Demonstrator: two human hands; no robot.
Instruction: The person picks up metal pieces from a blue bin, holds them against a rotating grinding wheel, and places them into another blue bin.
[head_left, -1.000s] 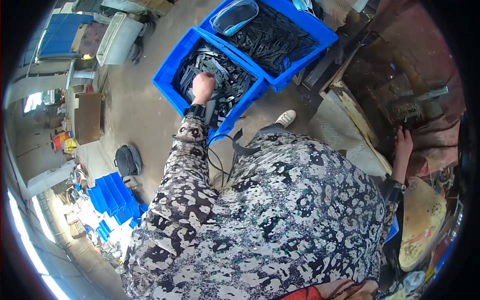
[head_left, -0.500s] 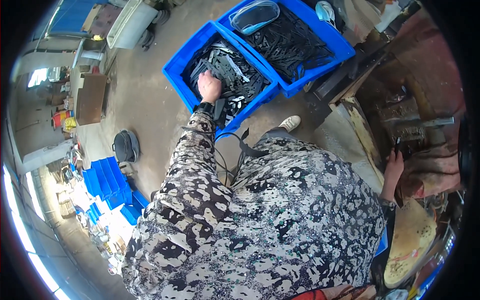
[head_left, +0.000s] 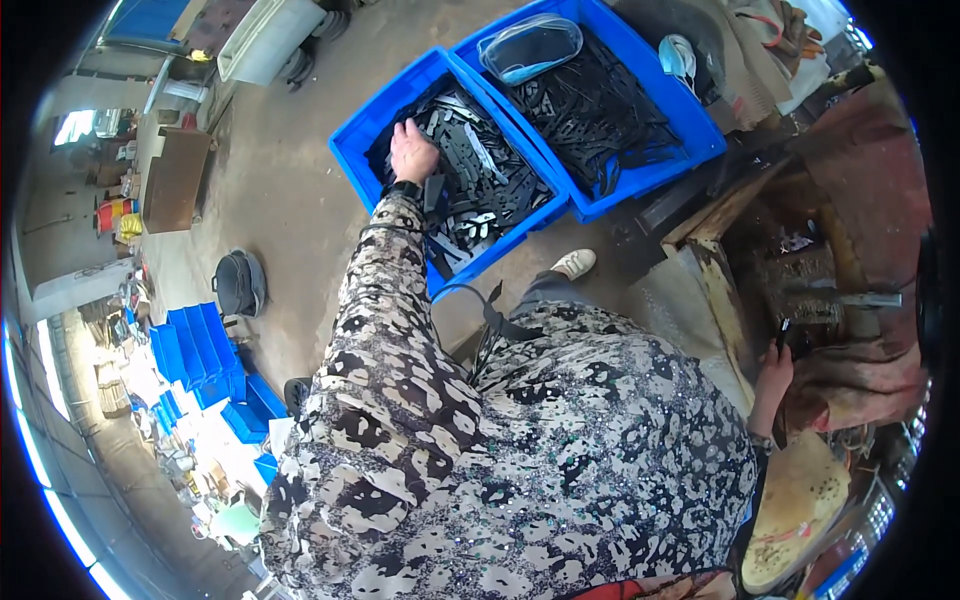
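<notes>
My left hand [head_left: 412, 153] reaches over the nearer blue bin [head_left: 350, 160], at the left part of its heap. Its fingers look apart, with no piece visible between them; the fingertips are hard to make out. Loose flat strips [head_left: 470, 150], dark grey and black with some pale ones, fill that bin. At the right, my right hand [head_left: 774, 372] is closed round a slim dark piece with a bright tip [head_left: 784, 332]. It is held beside a dark machine with a ridged metal block [head_left: 805, 270]. What kind of piece it is, I cannot tell.
A second blue bin [head_left: 700, 140] of black strips adjoins the first, with a clear plastic container [head_left: 530, 50] and a face mask [head_left: 677, 58] on it. Reddish cloth [head_left: 850, 375] hangs by the machine. A black backpack-like object [head_left: 238, 283] and blue trays [head_left: 195, 345] stand left.
My left hand has lifted a little and shifted left across the heap, its fingers now more visible. The right hand keeps its hold on the slim dark piece. The whole view has shifted slightly.
</notes>
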